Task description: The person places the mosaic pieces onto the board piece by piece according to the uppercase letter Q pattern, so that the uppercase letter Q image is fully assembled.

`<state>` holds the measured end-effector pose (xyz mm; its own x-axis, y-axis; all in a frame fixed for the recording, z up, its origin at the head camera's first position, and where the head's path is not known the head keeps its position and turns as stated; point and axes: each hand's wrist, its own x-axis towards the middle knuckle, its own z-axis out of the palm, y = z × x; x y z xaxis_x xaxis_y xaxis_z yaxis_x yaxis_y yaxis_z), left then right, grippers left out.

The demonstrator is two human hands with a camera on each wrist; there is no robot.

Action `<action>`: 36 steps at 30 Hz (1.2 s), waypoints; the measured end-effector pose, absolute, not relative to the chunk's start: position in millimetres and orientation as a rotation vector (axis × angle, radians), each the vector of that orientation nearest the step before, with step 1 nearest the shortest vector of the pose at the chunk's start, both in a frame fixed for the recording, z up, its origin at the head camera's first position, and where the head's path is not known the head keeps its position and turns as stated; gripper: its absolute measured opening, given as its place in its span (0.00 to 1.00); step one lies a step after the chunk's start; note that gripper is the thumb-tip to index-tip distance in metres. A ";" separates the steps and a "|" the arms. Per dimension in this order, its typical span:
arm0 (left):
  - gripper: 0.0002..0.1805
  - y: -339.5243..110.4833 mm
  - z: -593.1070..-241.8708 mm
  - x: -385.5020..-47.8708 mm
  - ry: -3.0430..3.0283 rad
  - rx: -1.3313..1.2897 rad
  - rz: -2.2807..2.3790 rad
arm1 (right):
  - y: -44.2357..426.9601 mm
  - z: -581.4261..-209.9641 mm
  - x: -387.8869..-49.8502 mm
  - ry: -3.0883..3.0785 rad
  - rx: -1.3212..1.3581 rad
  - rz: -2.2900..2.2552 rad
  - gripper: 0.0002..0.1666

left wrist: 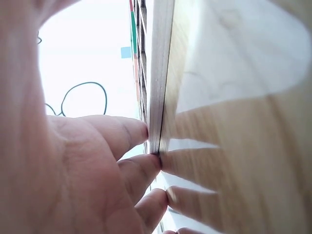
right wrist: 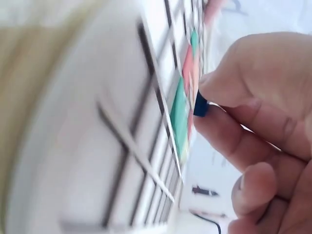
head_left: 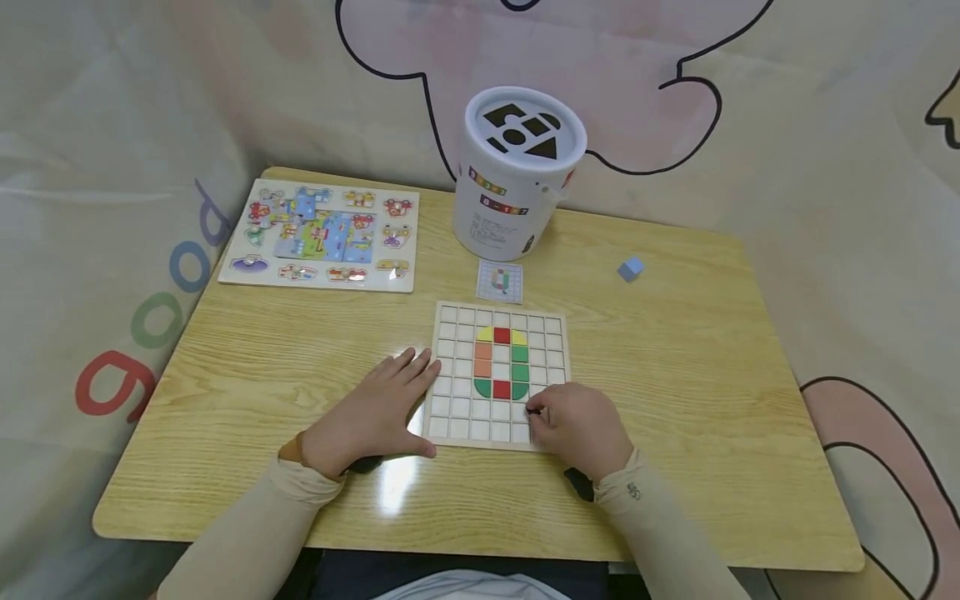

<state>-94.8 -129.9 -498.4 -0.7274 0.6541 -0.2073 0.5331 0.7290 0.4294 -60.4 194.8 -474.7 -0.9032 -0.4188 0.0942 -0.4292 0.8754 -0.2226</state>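
A square grid board (head_left: 460, 408) with white cells lies near the table's middle. Red, yellow, orange and green pieces on it form a ring, with a red piece (head_left: 502, 389) at the bottom. My left hand (head_left: 371, 412) lies spread at the board's left side; in the left wrist view its fingertips (left wrist: 141, 130) touch the board's edge. Above the lower right of the board, my right hand (head_left: 583, 427) pinches a small dark blue block (right wrist: 200, 105) between thumb and index finger. That block is mostly hidden in the head view.
A small pattern card (head_left: 498, 282) lies just beyond the board, before a white bucket (head_left: 491, 212) with shaped holes in its lid. A vehicle puzzle board (head_left: 322, 275) sits at the back left. One light-blue cube (head_left: 631, 268) rests at the right.
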 end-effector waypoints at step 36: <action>0.69 -128.3 -494.3 -93.0 2.606 0.920 0.486 | 180.5 -484.7 -64.4 -3.044 0.806 0.316 0.03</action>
